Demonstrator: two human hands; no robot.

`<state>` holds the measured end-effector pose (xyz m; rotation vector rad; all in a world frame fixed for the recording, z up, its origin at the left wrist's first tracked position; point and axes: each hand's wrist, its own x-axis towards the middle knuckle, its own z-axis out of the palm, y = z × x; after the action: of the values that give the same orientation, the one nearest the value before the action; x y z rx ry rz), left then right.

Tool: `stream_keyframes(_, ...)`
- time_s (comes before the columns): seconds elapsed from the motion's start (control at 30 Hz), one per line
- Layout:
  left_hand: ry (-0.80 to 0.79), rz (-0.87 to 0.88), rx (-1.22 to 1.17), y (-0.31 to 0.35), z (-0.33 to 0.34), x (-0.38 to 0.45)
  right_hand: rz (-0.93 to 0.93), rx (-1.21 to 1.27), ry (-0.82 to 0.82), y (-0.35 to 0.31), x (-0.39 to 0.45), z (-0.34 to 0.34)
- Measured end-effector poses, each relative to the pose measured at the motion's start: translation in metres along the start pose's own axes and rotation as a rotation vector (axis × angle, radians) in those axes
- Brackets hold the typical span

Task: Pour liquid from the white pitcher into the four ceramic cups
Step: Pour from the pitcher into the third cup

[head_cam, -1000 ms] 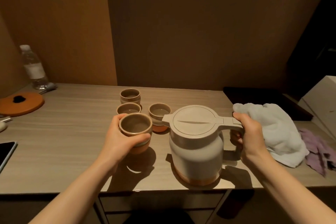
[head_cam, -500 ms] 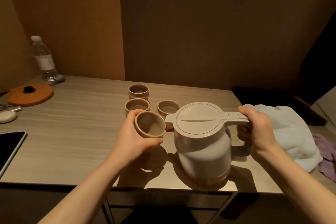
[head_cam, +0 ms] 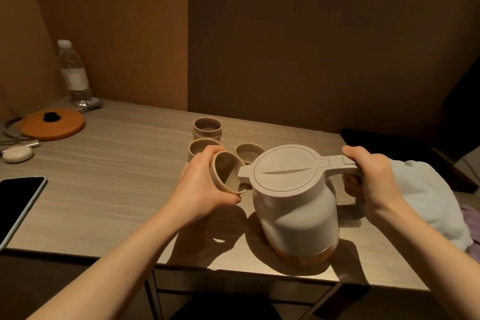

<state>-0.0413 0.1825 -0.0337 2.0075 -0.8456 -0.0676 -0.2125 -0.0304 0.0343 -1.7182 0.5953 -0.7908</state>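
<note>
Two hands are at work: the left hand (head_cam: pixel 201 187) wraps its fingers round a small beige ceramic cup (head_cam: pixel 226 175), tilted with its mouth just beside the spout, while the right hand (head_cam: pixel 368 176) curls tightly round the handle of the white plastic pitcher with a round beige lid (head_cam: pixel 293 205), tipped leftward above the pale wood-grain table (head_cam: pixel 109 163). Behind them the other three beige ceramic cups (head_cam: pixel 207 128) stand upright in a near cluster. No stream is visible, and the cups' contents are unclear, so I judge most of the pouring remains.
</note>
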Motion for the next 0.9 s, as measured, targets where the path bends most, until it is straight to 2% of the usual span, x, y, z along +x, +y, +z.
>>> stream_keyframes(0.9,0.066,-0.027,0.013,-0.022,-0.013,-0.011,-0.051,-0.174,-0.1,-0.026,0.024,0.042)
